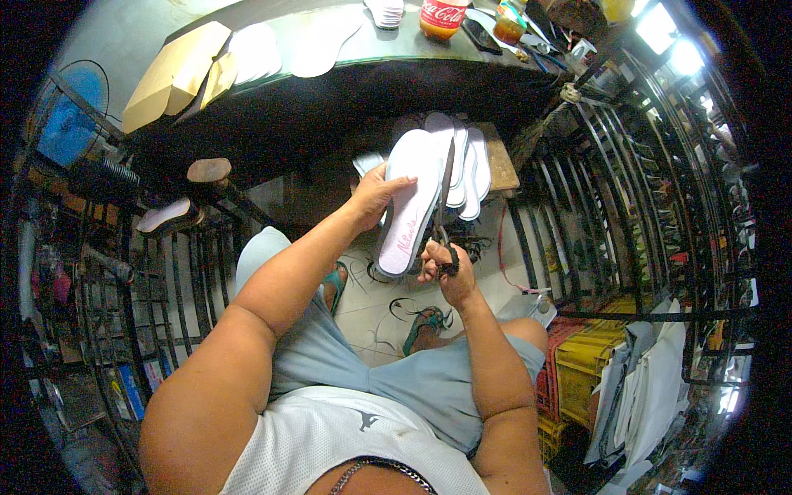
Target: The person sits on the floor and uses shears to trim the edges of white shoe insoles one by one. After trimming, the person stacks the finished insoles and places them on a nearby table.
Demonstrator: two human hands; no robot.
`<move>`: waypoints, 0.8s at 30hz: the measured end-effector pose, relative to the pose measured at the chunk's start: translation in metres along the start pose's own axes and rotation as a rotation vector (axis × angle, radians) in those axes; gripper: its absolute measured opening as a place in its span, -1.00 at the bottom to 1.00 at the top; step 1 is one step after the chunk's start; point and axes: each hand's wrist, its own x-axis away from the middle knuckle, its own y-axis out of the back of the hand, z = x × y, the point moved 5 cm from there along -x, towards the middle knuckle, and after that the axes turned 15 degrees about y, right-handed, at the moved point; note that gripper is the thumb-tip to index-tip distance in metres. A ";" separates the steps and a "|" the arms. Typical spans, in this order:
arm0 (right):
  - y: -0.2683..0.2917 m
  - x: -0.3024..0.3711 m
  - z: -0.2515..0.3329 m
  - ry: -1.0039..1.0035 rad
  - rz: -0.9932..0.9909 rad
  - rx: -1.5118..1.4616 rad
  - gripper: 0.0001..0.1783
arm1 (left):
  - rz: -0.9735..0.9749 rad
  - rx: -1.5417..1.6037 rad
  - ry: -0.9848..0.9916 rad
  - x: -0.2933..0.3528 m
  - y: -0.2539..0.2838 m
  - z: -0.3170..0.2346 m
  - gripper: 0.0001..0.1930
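My left hand [377, 196] grips a white insole [414, 190] by its left edge, thumb lying on top, with the heel end toward me. Red script marks the heel. In my right hand [447, 268] is a pair of scissors [446, 198], fingers wrapped round its dark, wrapped handles. The long blades point away from me along the insole's right edge. Whether they touch the edge is hard to tell. Behind the scissors, several more pale insoles [473, 177] lie stacked on a wooden surface [501, 161].
Dark trimmings [388, 318] litter the tiled floor around my feet. Ahead stands a table [375, 54] with insoles, a cardboard box [177, 70], a bottle [441, 18] and a phone [481, 36]. Metal racks [635, 190] flank the right, above a yellow crate [587, 359]. A blue fan [81, 107] is far left.
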 end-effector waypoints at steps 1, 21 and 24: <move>-0.001 0.000 0.000 0.002 -0.010 -0.012 -0.54 | -0.001 0.004 -0.001 0.001 0.000 0.000 -0.67; 0.003 0.007 0.007 0.009 -0.032 0.131 -0.67 | 0.021 -0.122 -0.013 0.008 0.004 -0.022 -0.61; 0.005 0.009 0.007 0.009 -0.007 0.114 -0.67 | 0.058 -0.121 0.007 0.007 0.004 -0.024 -0.61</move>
